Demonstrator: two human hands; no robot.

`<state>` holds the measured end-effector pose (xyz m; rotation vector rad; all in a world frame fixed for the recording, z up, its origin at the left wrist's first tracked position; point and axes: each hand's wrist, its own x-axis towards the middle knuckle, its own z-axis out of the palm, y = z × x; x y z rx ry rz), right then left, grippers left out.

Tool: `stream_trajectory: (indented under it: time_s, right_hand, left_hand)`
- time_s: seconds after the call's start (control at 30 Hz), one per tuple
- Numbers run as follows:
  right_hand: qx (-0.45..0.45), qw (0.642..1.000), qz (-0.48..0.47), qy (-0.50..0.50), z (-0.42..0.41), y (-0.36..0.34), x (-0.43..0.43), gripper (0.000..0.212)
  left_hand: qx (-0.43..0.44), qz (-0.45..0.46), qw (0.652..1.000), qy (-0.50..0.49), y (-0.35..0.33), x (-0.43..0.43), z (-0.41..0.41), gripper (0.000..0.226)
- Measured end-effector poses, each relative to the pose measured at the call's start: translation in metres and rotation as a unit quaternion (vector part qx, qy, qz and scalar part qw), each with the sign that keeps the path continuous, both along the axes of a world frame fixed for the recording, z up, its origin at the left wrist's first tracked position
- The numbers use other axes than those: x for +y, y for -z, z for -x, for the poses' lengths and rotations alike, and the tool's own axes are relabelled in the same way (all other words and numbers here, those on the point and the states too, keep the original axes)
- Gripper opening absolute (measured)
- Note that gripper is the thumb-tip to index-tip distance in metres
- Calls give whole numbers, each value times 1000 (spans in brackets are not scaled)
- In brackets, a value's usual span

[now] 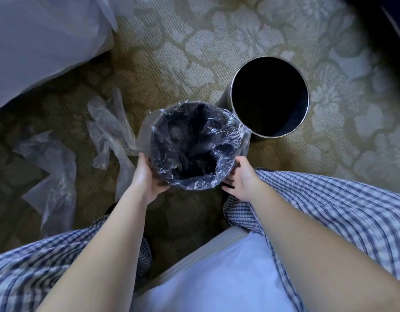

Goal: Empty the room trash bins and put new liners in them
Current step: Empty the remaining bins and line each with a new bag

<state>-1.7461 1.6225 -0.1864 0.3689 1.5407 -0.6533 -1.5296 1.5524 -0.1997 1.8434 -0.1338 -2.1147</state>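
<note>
Your left grip (147, 174) is clasping the dark round bin (190, 145) under its crinkled clear plastic liner (230, 134). Your right grip (241, 180), fingers straight, is touching it.

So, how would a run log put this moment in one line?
step: fitting liner | left hand: grips lined bin | right hand: touches its liner | second bin: bare | spare liners: on carpet

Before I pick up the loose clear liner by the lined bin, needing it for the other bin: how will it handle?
Probably floppy: the loose liner lies crumpled and twisted on the carpet. Likely very light, since the film is thin and see-through. Its glossy surface may slip.
</note>
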Motion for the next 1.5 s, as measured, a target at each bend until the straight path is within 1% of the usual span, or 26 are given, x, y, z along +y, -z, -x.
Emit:
stream_trajectory:
  time_s: [0.1,0.17,0.23,0.27,0.3,0.37,0.4,0.43,0.5,0.53,0.6,0.63,0.73,0.8,0.83,0.9,0.93,1.0,1.03,1.13,1.2,1.27,1.3,1.37,1.43,1.5]
  right_hand:
    - [8,1000,-20,17,4,11,-4,57]
    - [19,998,-65,-6,8,11,-11,55]
    - [65,990,-113,-48,9,8,-20,47]
    - [119,983,-123,-73,10,7,-24,43]
    - [208,966,-122,-90,12,10,-28,38]
    - [389,914,-85,-76,16,11,-35,18]
    - [434,899,-50,-37,16,6,-38,10]
    - [444,896,-12,7,17,2,-42,9]
    - [407,910,54,66,19,-1,-45,21]
    - [381,921,67,54,18,-2,-47,27]
    - [346,936,63,9,17,-1,-49,26]
    - [332,941,55,21,19,2,-49,21]
    - [244,952,38,180,26,4,-51,8]
    - [195,934,32,298,34,13,-47,4]
    - [181,931,34,315,38,16,-43,5]
    - [181,945,54,267,41,27,-35,29]
    - [151,960,49,230,40,29,-36,35]
    - [117,975,14,187,38,35,-37,20]
    - [101,981,27,162,37,36,-38,18]
    - [58,990,41,120,33,38,-48,39]
    - [51,999,7,16,32,33,-52,57]
    - [102,991,-40,-70,31,25,-61,61]
    - [168,979,-55,-103,31,19,-67,57]
    - [317,928,-58,-184,27,6,-75,49]
    - [461,836,-3,-299,22,-12,-76,39]
    - [562,735,142,-352,9,-29,-72,30]
  left_hand:
    - [9,11,1000,-12,8,-7,-2,65]
    - [18,23,1000,-4,11,-15,-4,67]
    - [-2,32,999,-3,12,-24,-4,65]
    - [-24,40,999,-6,13,-29,-3,61]
    - [-59,49,997,-11,14,-33,-1,58]
    - [-147,75,986,-27,14,-39,4,52]
    - [-190,95,976,-36,13,-41,6,49]
    - [-224,116,967,-43,13,-43,8,45]
    - [-237,147,959,-50,12,-43,12,36]
    - [-227,163,959,-52,12,-43,16,28]
    - [-208,186,960,-20,11,-44,22,17]
    - [-194,189,962,2,10,-45,23,20]
    - [-169,170,970,29,16,-47,22,38]
    - [-154,132,979,29,19,-46,19,44]
    - [-146,111,983,30,20,-45,18,47]
    - [-136,75,987,32,21,-44,19,51]
    - [-134,66,988,31,22,-44,18,53]
    - [-127,55,990,32,24,-42,19,55]
    - [-124,56,990,38,24,-41,20,57]
    - [-121,47,991,45,23,-39,20,62]
    - [-130,39,989,67,18,-41,18,65]
    - [-155,29,983,92,18,-47,15,66]
    - [-183,31,978,96,18,-50,15,63]
    - [-265,62,956,112,15,-59,16,54]
    - [-309,167,924,155,8,-70,22,45]
    - [-294,290,885,214,3,-77,27,41]
